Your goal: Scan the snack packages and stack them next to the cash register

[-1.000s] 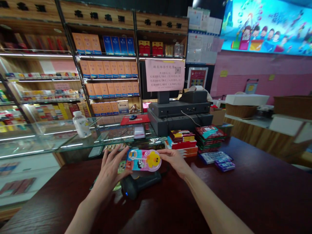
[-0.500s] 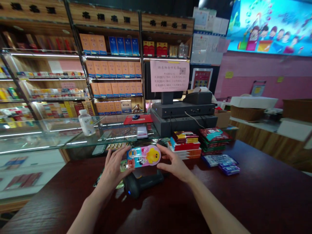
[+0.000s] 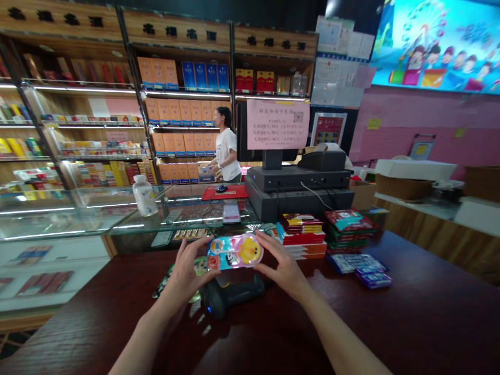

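Both my hands hold a colourful toy pack point(image 3: 235, 252) with a yellow duck and a panda on it, flat above a black barcode scanner point(image 3: 228, 292) that lies on the dark wooden counter point(image 3: 410, 317). My left hand point(image 3: 188, 265) grips the pack's left end with its fingers curled under it. My right hand point(image 3: 282, 264) holds the right end, thumb on top. A small blue light shows on the scanner.
A till with a screen and a pink notice point(image 3: 299, 179) stands behind the pack, on a glass counter point(image 3: 117, 219) bearing a plastic bottle point(image 3: 144, 195). Stacks of card packs point(image 3: 324, 232) lie to the right. A person in a white shirt point(image 3: 227, 152) stands by the shelves.
The pack has stayed over the scanner between both hands while my view shifted up and right. A person in a white shirt has come into view behind the glass counter.
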`<state>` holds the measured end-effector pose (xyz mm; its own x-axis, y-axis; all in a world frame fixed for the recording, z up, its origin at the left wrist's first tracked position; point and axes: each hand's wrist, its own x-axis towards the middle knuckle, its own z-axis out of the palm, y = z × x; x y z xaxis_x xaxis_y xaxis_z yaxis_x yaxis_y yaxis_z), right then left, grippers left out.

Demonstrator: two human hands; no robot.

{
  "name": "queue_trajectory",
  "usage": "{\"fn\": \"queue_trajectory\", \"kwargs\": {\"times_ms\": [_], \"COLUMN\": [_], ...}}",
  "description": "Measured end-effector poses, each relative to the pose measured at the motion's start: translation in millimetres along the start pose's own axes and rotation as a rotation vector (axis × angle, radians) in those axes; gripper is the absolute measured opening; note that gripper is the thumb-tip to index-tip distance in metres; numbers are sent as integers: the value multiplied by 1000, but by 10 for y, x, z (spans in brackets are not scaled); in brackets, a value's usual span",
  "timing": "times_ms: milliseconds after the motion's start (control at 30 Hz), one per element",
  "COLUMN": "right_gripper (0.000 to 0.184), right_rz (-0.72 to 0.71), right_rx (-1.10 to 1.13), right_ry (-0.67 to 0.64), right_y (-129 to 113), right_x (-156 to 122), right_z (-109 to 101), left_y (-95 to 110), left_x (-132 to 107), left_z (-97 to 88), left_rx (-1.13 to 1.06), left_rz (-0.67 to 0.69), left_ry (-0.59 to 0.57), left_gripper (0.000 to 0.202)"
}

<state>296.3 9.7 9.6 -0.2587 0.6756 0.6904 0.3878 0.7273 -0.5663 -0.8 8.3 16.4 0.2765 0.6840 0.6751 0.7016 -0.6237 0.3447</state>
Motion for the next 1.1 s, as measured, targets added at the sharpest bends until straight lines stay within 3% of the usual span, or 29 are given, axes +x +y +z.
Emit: {"fn": "queue_trajectory", "kwargs": {"times_ms": [233, 367, 500, 667, 867, 1100], "right_gripper": [61, 42, 43, 44, 44, 43], "right_rz": [183, 263, 353, 409, 461, 485], "right_rx": [184, 211, 262, 274, 237, 220], "right_ry": [62, 152, 183, 190, 224, 170], "right_y": [-12, -70, -104, -72, -41, -35], "right_x": [-34, -37, -42, -55, -47, -23], "right_z": [84, 204, 322, 370, 325, 308], "left_y": [195, 278, 291, 232, 192, 166], "left_x": [27, 41, 36, 8, -35, -62], "left_z": [-38, 54, 144, 194, 251, 177], "left_rx": [-298, -329, -339, -348, -324, 192], "left_rz": [-228, -394, -474, -488, -375, -152], "left_ry": [-29, 42, 124, 157, 75, 58], "left_gripper": [51, 41, 42, 50, 70, 79]}}
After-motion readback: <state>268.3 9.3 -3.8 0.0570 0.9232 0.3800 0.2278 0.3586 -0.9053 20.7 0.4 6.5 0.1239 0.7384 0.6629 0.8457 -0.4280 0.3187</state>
